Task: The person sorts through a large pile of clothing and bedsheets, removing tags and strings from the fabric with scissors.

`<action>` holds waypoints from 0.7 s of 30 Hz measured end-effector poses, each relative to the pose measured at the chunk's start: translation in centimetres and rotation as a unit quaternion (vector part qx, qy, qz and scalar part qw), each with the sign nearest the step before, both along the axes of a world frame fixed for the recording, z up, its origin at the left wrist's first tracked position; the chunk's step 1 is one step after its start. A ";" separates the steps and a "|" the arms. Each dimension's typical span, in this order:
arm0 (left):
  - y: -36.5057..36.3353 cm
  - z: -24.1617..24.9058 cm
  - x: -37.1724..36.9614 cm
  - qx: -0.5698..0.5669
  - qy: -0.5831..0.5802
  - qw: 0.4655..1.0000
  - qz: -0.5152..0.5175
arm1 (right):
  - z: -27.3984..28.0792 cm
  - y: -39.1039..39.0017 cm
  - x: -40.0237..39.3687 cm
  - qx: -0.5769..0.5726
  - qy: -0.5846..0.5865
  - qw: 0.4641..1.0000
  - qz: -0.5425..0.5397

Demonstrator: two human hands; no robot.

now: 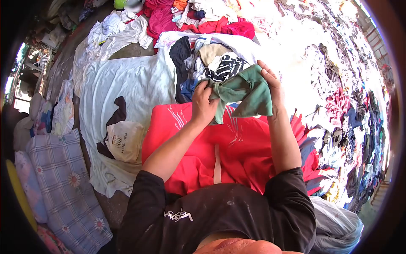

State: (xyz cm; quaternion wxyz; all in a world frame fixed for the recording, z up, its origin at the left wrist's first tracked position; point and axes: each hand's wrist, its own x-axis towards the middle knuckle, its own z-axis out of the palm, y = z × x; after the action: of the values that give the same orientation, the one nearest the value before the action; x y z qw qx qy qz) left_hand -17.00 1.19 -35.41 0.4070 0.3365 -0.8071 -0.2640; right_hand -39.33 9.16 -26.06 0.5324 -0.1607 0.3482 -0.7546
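A small green cloth garment (249, 94) is held up between my two hands, above a red cloth (186, 148) with white line patterns that lies over my lap. My left hand (204, 103) has its fingers closed on the left end of the garment. On the right side, my right hand (272, 84) grips the garment's edge, its fingertips pointing up and its palm partly behind the cloth. Just beyond the green garment lie a black-and-white striped cloth (228, 67) and a beige cloth (211, 53).
A pale blue sheet (127, 84) spreads at the left, with a cream printed cloth (124, 142) on it. Plaid fabric (63, 182) lies at the lower left. Red clothes (160, 19) are heaped at the back, and a large clothing pile (355, 127) fills the right.
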 end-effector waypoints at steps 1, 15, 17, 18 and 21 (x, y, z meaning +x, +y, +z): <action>-0.6 -0.2 0.0 0.023 0.038 0.999 0.006 | -0.6 -0.2 -0.7 0.000 -0.003 1.000 -0.001; 1.5 0.7 -0.6 0.451 0.141 0.869 -0.144 | -12.1 1.5 7.7 0.209 0.461 0.826 0.248; 1.6 1.6 0.1 0.245 -0.185 0.943 -0.129 | -18.8 2.0 9.0 0.199 0.493 0.782 0.324; 2.3 0.7 0.4 0.202 -0.209 0.948 -0.130 | -24.0 2.2 9.0 0.074 0.635 0.691 0.336; 3.9 0.2 1.6 0.037 -0.418 0.896 -0.148 | -26.6 2.7 8.0 0.169 0.548 0.592 0.567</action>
State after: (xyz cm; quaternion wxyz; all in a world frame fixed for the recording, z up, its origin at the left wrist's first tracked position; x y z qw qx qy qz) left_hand -15.38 5.07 -35.21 -0.0240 0.3078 -0.9328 -0.1862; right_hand -31.29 11.81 -52.67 0.5793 -0.6158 0.5340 0.0023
